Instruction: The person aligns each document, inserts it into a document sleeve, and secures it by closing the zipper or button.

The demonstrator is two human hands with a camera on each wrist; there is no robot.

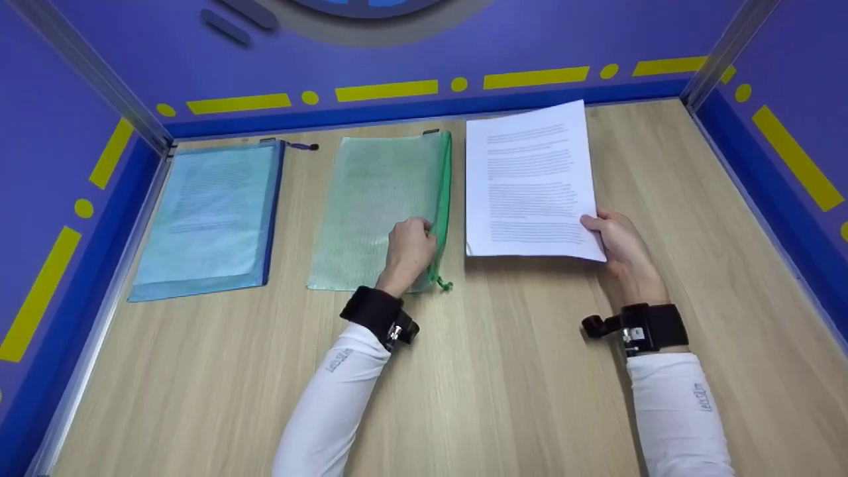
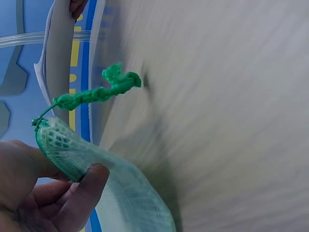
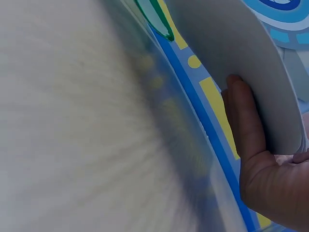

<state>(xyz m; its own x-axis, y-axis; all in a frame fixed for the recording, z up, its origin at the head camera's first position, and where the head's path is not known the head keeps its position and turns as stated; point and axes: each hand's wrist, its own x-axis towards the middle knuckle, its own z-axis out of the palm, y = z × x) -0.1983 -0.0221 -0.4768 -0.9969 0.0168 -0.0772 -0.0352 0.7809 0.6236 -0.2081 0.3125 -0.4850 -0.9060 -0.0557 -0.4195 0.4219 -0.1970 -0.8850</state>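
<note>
A green mesh zipper pouch (image 1: 381, 192) lies in the middle of the table in the head view, its zipped edge on the right. My left hand (image 1: 412, 248) pinches that edge near its lower end, and the left wrist view shows the pouch (image 2: 133, 186) lifted between thumb and fingers. A braided green zipper pull (image 2: 99, 94) hangs from its corner. To the right, my right hand (image 1: 623, 242) holds a stack of printed paper (image 1: 530, 185) by its lower right corner, thumb on top. From below, the fingers (image 3: 246, 116) support the raised sheets.
At the left lies a blue zipper pouch (image 1: 205, 218) with printed paper inside and a dark blue zipper pull (image 1: 301, 146). Purple-blue panels with yellow marks (image 1: 387, 91) wall the wooden table (image 1: 497, 384) at the back and both sides.
</note>
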